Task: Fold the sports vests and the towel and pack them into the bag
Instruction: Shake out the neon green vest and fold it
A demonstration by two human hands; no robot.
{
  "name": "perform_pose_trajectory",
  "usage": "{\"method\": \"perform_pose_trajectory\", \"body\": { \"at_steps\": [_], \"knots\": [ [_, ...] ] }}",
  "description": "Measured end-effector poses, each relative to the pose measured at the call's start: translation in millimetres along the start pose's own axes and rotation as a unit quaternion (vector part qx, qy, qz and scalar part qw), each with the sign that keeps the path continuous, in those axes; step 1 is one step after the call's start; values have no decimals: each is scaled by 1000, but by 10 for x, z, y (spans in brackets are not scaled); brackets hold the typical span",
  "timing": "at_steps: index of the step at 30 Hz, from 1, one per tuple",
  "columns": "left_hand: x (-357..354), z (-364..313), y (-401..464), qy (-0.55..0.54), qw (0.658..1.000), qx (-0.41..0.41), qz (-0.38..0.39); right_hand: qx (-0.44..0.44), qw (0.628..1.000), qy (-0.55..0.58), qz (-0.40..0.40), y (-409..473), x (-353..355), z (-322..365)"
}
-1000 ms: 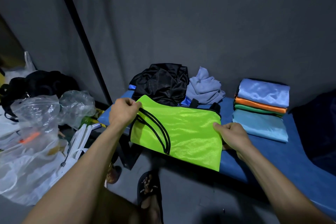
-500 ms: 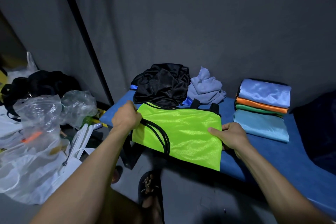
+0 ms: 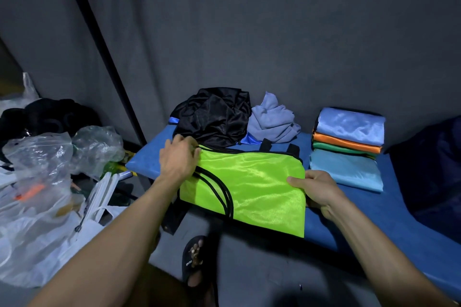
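A neon green sports vest (image 3: 259,187) with black trim lies folded on the blue bench (image 3: 374,209), its near edge hanging over the front. My left hand (image 3: 180,159) holds the vest's far left corner by the black trim; the hand is blurred. At the vest's right edge, my right hand (image 3: 315,190) grips the cloth with the thumb on top. Behind the vest lie a crumpled black garment (image 3: 214,117) and a crumpled grey-blue towel (image 3: 272,121). A stack of folded vests (image 3: 349,147), blue, orange, green and light blue, sits to the right.
Two black straps (image 3: 279,147) and bits of blue fabric (image 3: 248,138) peek out behind the green vest. A dark bulky shape (image 3: 434,169) fills the bench's right end. Plastic bags (image 3: 40,182) and clutter crowd the floor at left. My sandalled foot (image 3: 197,259) stands below the bench.
My left hand has carried the vest's left corner down and back towards the far edge, flattening the fold. My right hand has stayed on the right edge.
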State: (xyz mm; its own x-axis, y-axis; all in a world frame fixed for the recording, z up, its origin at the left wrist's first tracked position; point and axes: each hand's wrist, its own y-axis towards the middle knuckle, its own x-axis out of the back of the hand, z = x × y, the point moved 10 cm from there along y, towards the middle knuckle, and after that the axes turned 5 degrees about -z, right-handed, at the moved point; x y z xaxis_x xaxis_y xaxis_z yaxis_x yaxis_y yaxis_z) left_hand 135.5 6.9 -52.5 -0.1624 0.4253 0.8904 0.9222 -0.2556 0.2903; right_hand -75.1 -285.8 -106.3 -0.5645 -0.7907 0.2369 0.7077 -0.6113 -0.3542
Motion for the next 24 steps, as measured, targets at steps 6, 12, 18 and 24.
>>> {"method": "perform_pose_trajectory", "body": {
  "at_steps": [6, 12, 18, 24],
  "knots": [
    [-196, 234, 56, -89, 989, 116, 30, 7, 1000, -1, 2, 11, 6, -3],
    [-98, 241, 116, -165, 976, 135, -40, 32, 998, -21, -41, 81, 50, -39],
    [-2, 197, 66, -77, 989, 96, -88, 57, 992, -81, -81, 66, 94, -24],
    [-48, -1201, -453, -73, 972, -223, 24, 63, 990, -76, -98, 115, 79, -49]
  ]
}}
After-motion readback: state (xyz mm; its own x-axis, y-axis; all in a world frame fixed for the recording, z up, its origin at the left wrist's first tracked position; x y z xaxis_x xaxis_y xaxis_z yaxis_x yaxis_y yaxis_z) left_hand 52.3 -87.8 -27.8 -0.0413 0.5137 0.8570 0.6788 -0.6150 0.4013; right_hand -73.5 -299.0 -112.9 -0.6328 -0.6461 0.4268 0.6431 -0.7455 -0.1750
